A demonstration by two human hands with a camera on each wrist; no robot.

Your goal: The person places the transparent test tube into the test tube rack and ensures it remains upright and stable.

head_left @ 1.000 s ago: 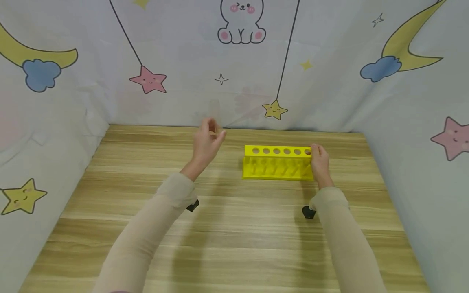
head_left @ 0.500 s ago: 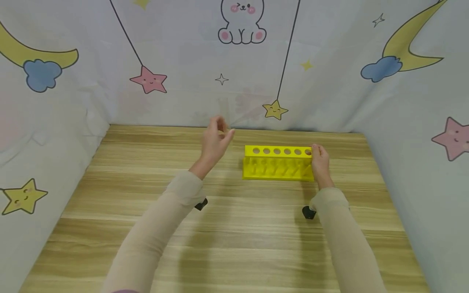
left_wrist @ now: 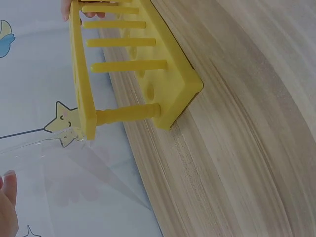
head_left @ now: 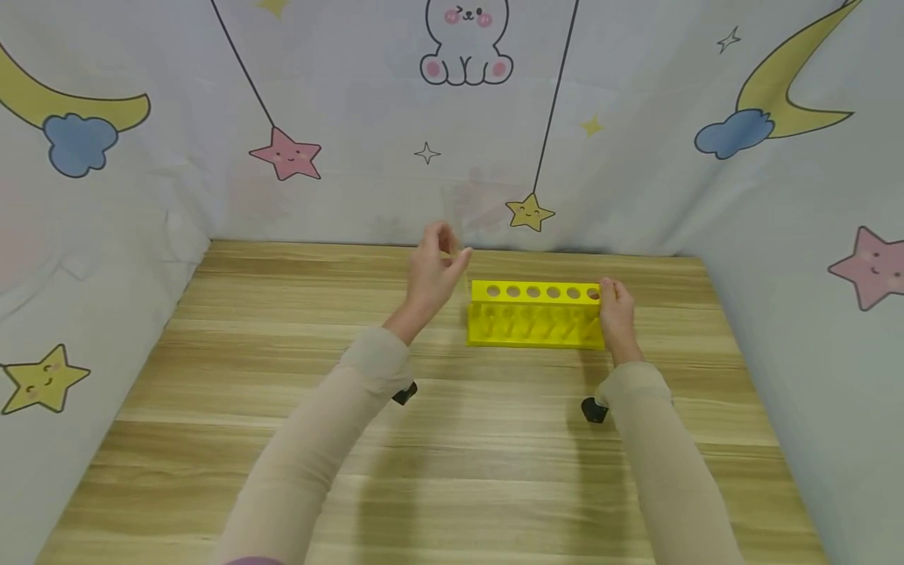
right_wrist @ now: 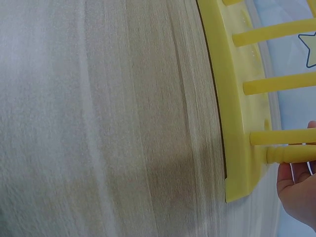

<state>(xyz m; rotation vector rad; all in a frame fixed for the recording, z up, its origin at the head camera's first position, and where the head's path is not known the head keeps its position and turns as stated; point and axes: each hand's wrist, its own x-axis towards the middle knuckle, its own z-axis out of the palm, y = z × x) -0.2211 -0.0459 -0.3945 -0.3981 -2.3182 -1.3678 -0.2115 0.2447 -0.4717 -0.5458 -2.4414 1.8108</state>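
Observation:
My left hand pinches a clear test tube between thumb and fingers, just left of a yellow test tube rack. In the head view the tube stands up from the fingers, faint against the white backdrop. Its rounded end overlaps the near corner of the rack's top plate in the left wrist view. The rack stands upright on the table, with a row of round holes on top and pegs below; no tubes show in it. At the rack's right end, my right hand grips the end post and top edge.
The wood-grain table extends in front of the rack and to both sides. A white cloth backdrop with printed stars, moons and a bear rises behind the table and along its sides. A black wrist mount shows below each hand.
My left hand has moved steadily right with the test tube, closer to the rack's left end. The right hand and the rack have stayed in place.

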